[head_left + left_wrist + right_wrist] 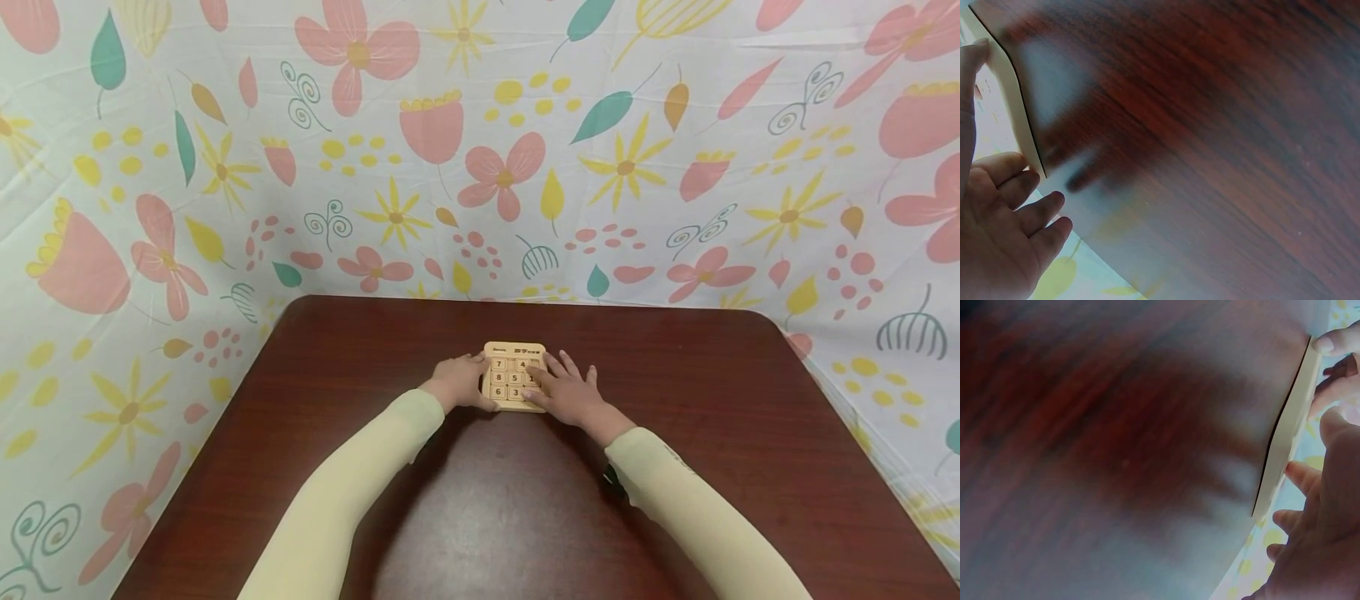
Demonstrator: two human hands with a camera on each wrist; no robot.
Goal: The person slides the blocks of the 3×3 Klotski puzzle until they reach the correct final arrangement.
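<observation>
A light wooden number slide puzzle [514, 385] lies flat on the dark table. Tiles 7, 4, 8, 5, 1, 6 and 3 can be read; tile 4 [522, 364] sits between two column positions in the top row. My left hand [459, 381] holds the board's left side, thumb at the near corner and fingers toward the far one. Over its right part lies my right hand [572, 398], a fingertip on the tiles by 4 and 1, the thumb over the bottom row, other fingers spread. That hand hides the lower right tile position. Both wrist views catch the board's edge [1280, 444].
The reddish-brown table [480, 517] has rounded far corners. A white cloth with flowers and leaves [480, 167] hangs behind it and along the sides.
</observation>
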